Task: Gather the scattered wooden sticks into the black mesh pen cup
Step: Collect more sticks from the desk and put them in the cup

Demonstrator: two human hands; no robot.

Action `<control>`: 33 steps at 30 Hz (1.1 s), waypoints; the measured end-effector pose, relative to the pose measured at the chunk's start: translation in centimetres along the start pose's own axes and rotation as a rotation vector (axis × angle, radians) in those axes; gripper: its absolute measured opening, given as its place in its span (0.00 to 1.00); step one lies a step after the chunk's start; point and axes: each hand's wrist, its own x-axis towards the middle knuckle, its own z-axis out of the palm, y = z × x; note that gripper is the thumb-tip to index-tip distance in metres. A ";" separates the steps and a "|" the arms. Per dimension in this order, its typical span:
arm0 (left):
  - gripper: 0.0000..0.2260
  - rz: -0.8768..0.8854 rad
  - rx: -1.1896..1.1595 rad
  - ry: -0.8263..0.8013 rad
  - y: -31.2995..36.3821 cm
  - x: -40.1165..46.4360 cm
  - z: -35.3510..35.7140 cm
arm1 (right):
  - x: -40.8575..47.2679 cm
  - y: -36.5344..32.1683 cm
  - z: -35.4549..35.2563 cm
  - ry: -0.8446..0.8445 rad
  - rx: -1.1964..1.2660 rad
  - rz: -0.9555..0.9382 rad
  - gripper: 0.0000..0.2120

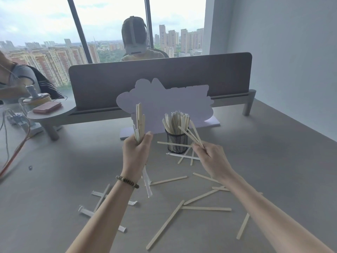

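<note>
The black mesh pen cup [177, 142] stands upright mid-table, packed with several wooden sticks [176, 120]. My left hand [136, 151], left of the cup, is closed round an upright bundle of sticks [139, 121]; some look paper-wrapped, and a wrapper hangs below my wrist. My right hand [212, 157], just right of the cup, pinches a few sticks [191, 133] that fan out toward the cup's rim. Several loose sticks [207, 208] lie scattered on the grey table in front of me, with more beside the cup's base [186, 156].
A pale cut-out board [164, 99] stands right behind the cup, with a grey desk divider [160, 77] behind that. White paper wrappers [98, 194] lie at the lower left. Cables and devices [16, 121] sit at the far left. Two people sit beyond.
</note>
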 end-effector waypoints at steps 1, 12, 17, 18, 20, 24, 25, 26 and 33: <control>0.23 0.000 0.004 -0.003 0.0 0.0 0.0 | 0.0 -0.2 0.1 0.015 0.008 0.004 0.24; 0.19 0.010 0.007 -0.017 -0.2 0.0 -0.1 | 0.7 -1.1 0.5 0.104 0.340 0.230 0.17; 0.22 0.027 -0.020 -0.033 -0.1 -0.2 0.2 | 0.7 -0.7 0.8 0.075 0.418 0.238 0.14; 0.22 0.027 -0.022 -0.029 -0.1 -0.3 0.2 | 0.7 -0.7 0.9 0.069 0.449 0.236 0.14; 0.20 0.024 -0.025 -0.014 -0.1 -0.5 0.4 | 0.7 -0.7 1.2 0.048 0.479 0.226 0.12; 0.20 0.062 0.000 0.000 -0.4 -0.9 0.6 | 0.8 -0.5 2.0 0.008 0.510 0.173 0.07; 0.21 0.070 0.005 0.001 -0.6 -0.9 0.6 | 0.8 -0.4 2.1 0.012 0.528 0.174 0.05; 0.23 0.077 0.005 0.004 -0.8 -0.9 0.6 | 0.9 -0.3 2.3 0.023 0.545 0.179 0.03; 0.27 0.137 -0.058 0.050 -2.3 -1.7 0.9 | 0.6 -1.1 2.6 0.033 0.674 0.226 0.26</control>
